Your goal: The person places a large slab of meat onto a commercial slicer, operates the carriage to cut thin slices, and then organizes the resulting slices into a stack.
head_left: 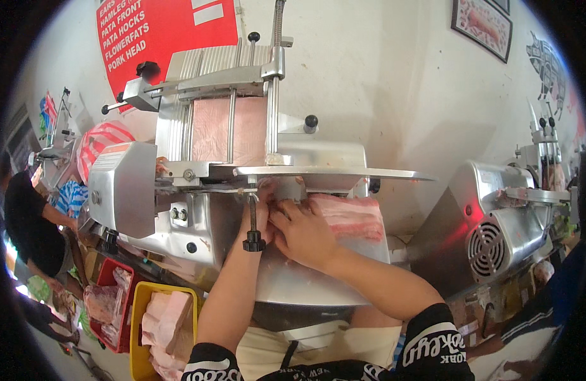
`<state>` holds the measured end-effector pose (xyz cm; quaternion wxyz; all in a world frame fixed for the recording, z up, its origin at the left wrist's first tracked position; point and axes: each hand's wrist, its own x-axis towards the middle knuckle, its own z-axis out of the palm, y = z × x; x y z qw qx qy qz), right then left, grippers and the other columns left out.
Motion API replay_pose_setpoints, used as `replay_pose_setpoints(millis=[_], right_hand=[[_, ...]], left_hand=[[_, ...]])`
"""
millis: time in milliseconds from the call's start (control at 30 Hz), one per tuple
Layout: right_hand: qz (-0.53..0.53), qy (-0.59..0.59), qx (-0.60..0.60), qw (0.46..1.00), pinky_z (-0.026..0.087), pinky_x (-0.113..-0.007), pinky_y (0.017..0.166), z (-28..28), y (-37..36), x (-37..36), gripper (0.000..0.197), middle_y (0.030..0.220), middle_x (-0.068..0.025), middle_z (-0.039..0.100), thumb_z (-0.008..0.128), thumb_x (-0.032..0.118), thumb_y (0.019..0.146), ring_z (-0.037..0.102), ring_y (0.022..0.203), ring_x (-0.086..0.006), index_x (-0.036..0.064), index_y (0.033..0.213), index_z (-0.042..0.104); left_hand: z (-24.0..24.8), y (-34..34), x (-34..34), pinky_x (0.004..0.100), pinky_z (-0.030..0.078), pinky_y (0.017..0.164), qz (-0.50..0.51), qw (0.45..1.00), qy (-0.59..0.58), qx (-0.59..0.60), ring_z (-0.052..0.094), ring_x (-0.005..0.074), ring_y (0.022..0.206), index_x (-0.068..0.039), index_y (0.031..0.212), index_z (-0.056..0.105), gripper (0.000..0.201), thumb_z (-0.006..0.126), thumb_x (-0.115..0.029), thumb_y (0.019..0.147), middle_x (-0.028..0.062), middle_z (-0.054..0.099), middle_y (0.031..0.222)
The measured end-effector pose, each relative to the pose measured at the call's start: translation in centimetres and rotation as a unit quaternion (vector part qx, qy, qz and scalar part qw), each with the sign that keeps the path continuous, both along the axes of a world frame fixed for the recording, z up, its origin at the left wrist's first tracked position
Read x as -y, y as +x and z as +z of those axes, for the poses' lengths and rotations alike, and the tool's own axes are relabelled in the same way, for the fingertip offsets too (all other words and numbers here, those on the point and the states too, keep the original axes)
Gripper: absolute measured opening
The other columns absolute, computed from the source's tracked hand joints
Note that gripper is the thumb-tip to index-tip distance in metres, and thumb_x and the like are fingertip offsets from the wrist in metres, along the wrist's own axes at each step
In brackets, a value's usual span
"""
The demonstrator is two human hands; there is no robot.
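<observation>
A metal meat slicer [207, 219] stands before me, with a pale pink slab of pork [226, 130] under the bars of its carriage. Below the blade's edge [331, 171], layered pork belly slices [348, 217] lie on the metal receiving tray [305, 286]. My right hand [303, 232] is over the tray, back up, fingers stretched and slightly bent. Its fingertips come close to my left hand, and the slices are just beside it. My left hand [262, 202] reaches up under the blade, behind a threaded rod with a black knob [253, 241]; its fingers are mostly hidden.
A yellow crate [137, 330] of pale meat pieces and a red crate [129, 336] with bagged meat stand at lower left. Another slicer [477, 222] is at right. One person [36, 219] works at far left; another person's arm [521, 327] shows at right.
</observation>
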<state>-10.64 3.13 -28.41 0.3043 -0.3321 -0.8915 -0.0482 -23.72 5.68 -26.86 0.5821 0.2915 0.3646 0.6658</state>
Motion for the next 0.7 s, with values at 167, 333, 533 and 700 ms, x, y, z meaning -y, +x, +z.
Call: replay_pose_setpoints(millis=[167, 333, 533, 700], right_hand=[[0.009, 0.040, 0.038, 0.998, 0.040, -0.049, 0.104, -1.3, 0.4, -0.2, 0.030, 0.104, -0.0108, 0.066, 0.066, 0.018, 0.081, 0.064, 0.100, -0.0276, 0.0096, 0.109, 0.067], [0.030, -0.075, 0.069, 0.994, 0.044, -0.046, 0.101, -0.4, 0.8, -0.6, 0.025, 0.103, -0.0140, 0.065, 0.066, 0.016, 0.081, 0.063, 0.104, -0.0300, 0.0067, 0.104, 0.066], [0.056, -0.051, -0.156, 0.985, 0.042, -0.049, 0.105, 0.9, -0.2, -2.0, 0.050, 0.124, -0.0303, 0.057, 0.061, 0.015, 0.089, 0.056, 0.116, -0.0441, -0.0078, 0.131, 0.048], [0.063, -0.063, -0.162, 0.983, 0.039, -0.051, 0.107, 0.6, -0.5, -2.8, 0.057, 0.130, -0.0350, 0.051, 0.056, 0.009, 0.092, 0.050, 0.121, -0.0489, -0.0122, 0.140, 0.035]], left_hand=[[-4.0, -2.8, -2.5, 0.0232, 0.029, 0.046, 0.005, 0.990, -0.038, 0.138, 0.030, 0.0072, 0.053, -0.010, 0.115, 0.064, 0.035, 0.046, -0.037, 0.105, -0.0064, 0.033, 0.065], [-4.1, -3.1, -2.3, 0.0229, 0.027, 0.043, -0.041, 0.985, -0.002, 0.169, 0.029, 0.0066, 0.050, -0.008, 0.113, 0.066, 0.037, 0.044, -0.037, 0.107, -0.0082, 0.031, 0.061], [-4.3, -2.8, -2.5, 0.0259, 0.044, 0.056, 0.030, 0.997, 0.033, 0.060, 0.049, 0.0108, 0.065, -0.008, 0.114, 0.062, 0.030, 0.044, -0.031, 0.107, -0.0024, 0.054, 0.076], [-2.9, -1.4, -1.6, 0.0318, 0.052, 0.070, 0.066, 0.996, 0.065, 0.009, 0.062, 0.0168, 0.084, -0.007, 0.115, 0.060, 0.026, 0.049, -0.029, 0.106, 0.0047, 0.064, 0.095]])
